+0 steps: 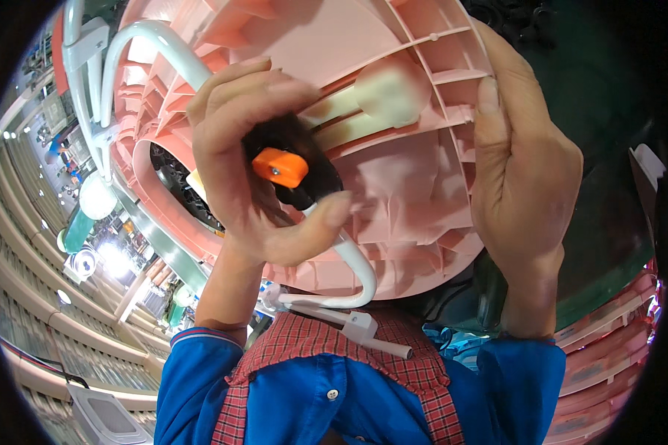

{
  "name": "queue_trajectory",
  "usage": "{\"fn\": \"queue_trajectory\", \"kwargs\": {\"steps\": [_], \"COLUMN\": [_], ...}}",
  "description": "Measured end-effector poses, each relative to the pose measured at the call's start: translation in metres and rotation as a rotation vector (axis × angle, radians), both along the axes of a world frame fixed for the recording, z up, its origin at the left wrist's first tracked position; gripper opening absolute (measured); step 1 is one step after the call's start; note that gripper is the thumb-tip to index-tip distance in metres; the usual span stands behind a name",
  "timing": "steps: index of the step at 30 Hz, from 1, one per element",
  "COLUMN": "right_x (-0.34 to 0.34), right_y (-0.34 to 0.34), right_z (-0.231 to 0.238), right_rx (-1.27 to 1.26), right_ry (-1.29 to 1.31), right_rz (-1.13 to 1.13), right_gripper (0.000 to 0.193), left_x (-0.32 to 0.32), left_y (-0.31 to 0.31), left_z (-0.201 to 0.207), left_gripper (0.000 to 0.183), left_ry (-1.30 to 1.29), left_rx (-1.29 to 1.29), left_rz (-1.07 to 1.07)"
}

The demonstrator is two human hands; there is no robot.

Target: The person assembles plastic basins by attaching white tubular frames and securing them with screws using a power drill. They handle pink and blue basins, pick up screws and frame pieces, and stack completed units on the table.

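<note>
A large pink plastic shell (304, 33) with ribs along its rim fills the upper middle, its hollow side facing me. My right hand (527, 156) grips its right edge, thumb on the rim and the other fingers hidden behind. In front of the shell, my left hand (256, 159) curls around a black bracket (323, 167) that carries an orange knob (280, 167). The left thumb lies across the lower side, by a white bent tube (358, 267) that runs down from the bracket. A blurred cream-coloured piece (390, 93) sits in the shell beyond the left fingers.
More white tubing (152, 33) arches at the upper left, and a tube joint (360, 326) lies close to my apron. An oval opening (178, 182) in the shell shows black parts. A dark green surface (608, 245) spreads at right, with pink stacked items (608, 363) below it.
</note>
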State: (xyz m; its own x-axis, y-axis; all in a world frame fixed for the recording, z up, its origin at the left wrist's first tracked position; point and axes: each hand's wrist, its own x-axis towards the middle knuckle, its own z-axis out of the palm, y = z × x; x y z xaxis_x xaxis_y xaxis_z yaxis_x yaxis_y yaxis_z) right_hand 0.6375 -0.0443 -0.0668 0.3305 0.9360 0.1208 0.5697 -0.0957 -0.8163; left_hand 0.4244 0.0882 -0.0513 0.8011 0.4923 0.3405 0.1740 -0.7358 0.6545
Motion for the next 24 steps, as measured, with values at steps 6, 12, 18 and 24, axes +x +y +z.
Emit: {"fn": "queue_trajectory", "kwargs": {"steps": [6, 12, 18, 24], "right_x": [0.004, -0.002, -0.029, -0.045], "right_y": [0.002, -0.003, -0.054, -0.061], "right_z": [0.005, 0.008, 0.058, 0.053], "right_rx": [0.013, -0.107, -0.156, -0.203], "right_ry": [-0.024, -0.136, -0.527, -0.486], "right_rz": [-0.022, -0.043, -0.055, -0.198], "right_gripper": [0.034, 0.036, 0.041, 0.036], "left_x": [-0.024, -0.099, -0.317, -0.526], "left_y": [-0.012, -0.014, -0.014, -0.028], "left_z": [0.024, 0.063, 0.1, 0.052], "left_gripper": [0.059, 0.052, 0.053, 0.047], "left_ry": [0.071, -0.019, 0.157, 0.295], "left_rx": [-0.091, -0.135, 0.056, -1.064], "left_rz": [0.147, 0.404, 1.127, 1.26]}}
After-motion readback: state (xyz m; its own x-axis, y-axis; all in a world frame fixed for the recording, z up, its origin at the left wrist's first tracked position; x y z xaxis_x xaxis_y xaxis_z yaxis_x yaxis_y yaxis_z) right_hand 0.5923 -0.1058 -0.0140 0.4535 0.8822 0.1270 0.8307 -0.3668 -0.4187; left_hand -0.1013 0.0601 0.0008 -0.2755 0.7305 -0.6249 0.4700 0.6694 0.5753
